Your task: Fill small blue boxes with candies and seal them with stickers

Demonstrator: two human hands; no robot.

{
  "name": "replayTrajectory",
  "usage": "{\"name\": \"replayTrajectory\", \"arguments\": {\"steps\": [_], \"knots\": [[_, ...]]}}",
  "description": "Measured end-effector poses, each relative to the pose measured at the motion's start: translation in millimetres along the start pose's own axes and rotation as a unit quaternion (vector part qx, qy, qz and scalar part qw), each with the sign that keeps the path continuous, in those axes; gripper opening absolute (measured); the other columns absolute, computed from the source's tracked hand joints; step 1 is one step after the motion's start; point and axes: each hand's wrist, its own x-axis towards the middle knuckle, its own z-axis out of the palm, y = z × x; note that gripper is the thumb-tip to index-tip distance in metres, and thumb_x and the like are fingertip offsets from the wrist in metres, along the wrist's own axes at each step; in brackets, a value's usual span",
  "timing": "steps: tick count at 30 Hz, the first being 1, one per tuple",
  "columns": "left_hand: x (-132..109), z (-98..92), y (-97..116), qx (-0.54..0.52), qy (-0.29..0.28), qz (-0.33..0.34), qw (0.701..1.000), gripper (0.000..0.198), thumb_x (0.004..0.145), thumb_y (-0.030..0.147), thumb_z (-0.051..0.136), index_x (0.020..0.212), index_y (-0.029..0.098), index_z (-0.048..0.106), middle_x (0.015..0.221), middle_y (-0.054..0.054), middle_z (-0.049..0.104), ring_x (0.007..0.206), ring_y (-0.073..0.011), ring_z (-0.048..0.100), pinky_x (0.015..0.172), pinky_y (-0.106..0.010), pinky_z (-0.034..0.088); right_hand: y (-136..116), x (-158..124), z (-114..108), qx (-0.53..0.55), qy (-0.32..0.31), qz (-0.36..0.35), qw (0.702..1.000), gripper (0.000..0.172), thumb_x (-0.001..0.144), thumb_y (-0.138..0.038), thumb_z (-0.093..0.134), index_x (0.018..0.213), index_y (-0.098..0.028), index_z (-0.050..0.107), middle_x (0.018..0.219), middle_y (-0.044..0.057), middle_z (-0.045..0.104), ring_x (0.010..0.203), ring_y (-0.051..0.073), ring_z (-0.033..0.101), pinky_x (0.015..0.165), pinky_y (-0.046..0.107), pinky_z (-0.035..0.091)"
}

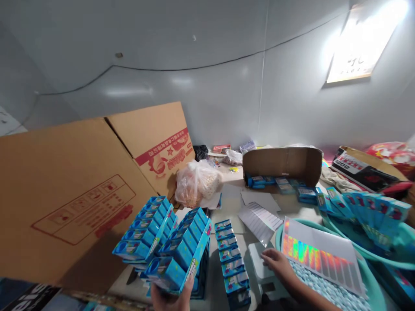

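Observation:
My left hand is wrapped round the near end of a blue tray of small boxes, at the lower left. Beside it stands another stack of blue boxes. A row of blue boxes lies on the table to the right. My right hand is over a white flat device, its fingers bent together near the tip; anything between them is too small to make out. Just beyond lies a clear ribbed sheet.
At the right, a shiny ribbed sheet rests on a teal basin of pale blue pieces. Behind it, another basin holds blue packs. Cardboard rises at the left. A plastic bag and an open box stand farther back.

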Motion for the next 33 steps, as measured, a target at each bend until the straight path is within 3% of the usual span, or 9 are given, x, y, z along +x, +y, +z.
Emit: {"name": "replayTrajectory", "arguments": {"steps": [3,8,12,16,19,25,29,33], "knots": [[-14,13.6,-2,-0.050,-0.018,0.024,0.998,0.092,0.052,0.035,0.083,0.135,0.025,0.045,0.121,-0.010,0.066,0.103,-0.0298,0.067,0.089,-0.044,0.058,-3,0,4,-0.018,-0.015,-0.017,1.000,0.034,0.066,-0.052,0.059,0.073,-0.019,0.063,0.074,0.006,0.068,0.068,0.025,0.067,0.064,0.034,0.051],[-29,46.7,-15,-0.090,-0.016,0.035,0.995,0.097,0.049,0.034,0.084,0.136,0.023,0.042,0.111,-0.010,0.066,0.084,-0.0229,0.068,0.078,-0.040,0.060,-9,-3,23,-0.037,-0.047,-0.063,0.996,0.025,0.070,-0.042,0.058,0.076,-0.020,0.066,0.081,0.006,0.071,0.075,0.024,0.066,0.073,0.035,0.051],[-35,75.3,-26,-0.029,-0.034,0.092,0.995,0.094,0.055,0.044,0.081,0.136,0.017,0.042,0.114,-0.014,0.064,0.092,-0.0270,0.067,0.084,-0.044,0.058,-11,-7,31,-0.032,-0.063,-0.080,0.994,0.022,0.069,-0.036,0.058,0.081,-0.020,0.070,0.088,0.006,0.073,0.079,0.024,0.066,0.075,0.034,0.051],[-44,94.1,-35,0.086,-0.003,0.205,0.975,0.084,0.053,0.050,0.082,0.122,0.012,0.053,0.113,-0.018,0.061,0.106,-0.0355,0.062,0.095,-0.052,0.052,-6,-11,17,-0.035,-0.041,-0.063,0.997,0.023,0.067,-0.032,0.056,0.081,-0.020,0.072,0.088,0.006,0.073,0.080,0.025,0.067,0.078,0.036,0.051],[-51,96.2,-44,0.118,-0.003,0.232,0.966,0.081,0.052,0.051,0.083,0.117,0.012,0.055,0.108,-0.018,0.061,0.109,-0.0381,0.061,0.099,-0.054,0.050,1,-12,-5,-0.037,-0.015,-0.051,0.998,0.025,0.067,-0.032,0.054,0.080,-0.020,0.072,0.087,0.007,0.073,0.083,0.027,0.066,0.082,0.039,0.050],[-65,84.6,-57,0.176,-0.011,0.158,0.971,0.088,0.049,0.060,0.081,0.119,0.014,0.051,0.112,-0.017,0.059,0.111,-0.0404,0.060,0.099,-0.055,0.051,5,-13,-35,-0.002,-0.017,-0.028,0.999,0.028,0.066,-0.037,0.054,0.081,-0.019,0.069,0.090,0.009,0.072,0.090,0.029,0.064,0.090,0.044,0.046],[-73,86.0,-56,0.140,-0.017,0.095,0.985,0.090,0.050,0.057,0.082,0.121,0.015,0.048,0.107,-0.015,0.062,0.097,-0.0334,0.067,0.088,-0.049,0.058,-8,-10,-20,0.063,-0.091,-0.010,0.994,0.034,0.063,-0.033,0.054,0.091,-0.020,0.069,0.101,0.009,0.071,0.093,0.027,0.066,0.084,0.039,0.049],[-78,88.8,-56,0.068,-0.061,0.048,0.995,0.087,0.050,0.049,0.085,0.122,0.017,0.047,0.107,-0.013,0.066,0.091,-0.0303,0.070,0.079,-0.043,0.061,-30,-7,9,0.116,-0.192,0.010,0.975,0.045,0.068,-0.041,0.058,0.106,-0.020,0.068,0.115,0.010,0.069,0.099,0.026,0.067,0.074,0.034,0.050]]}}
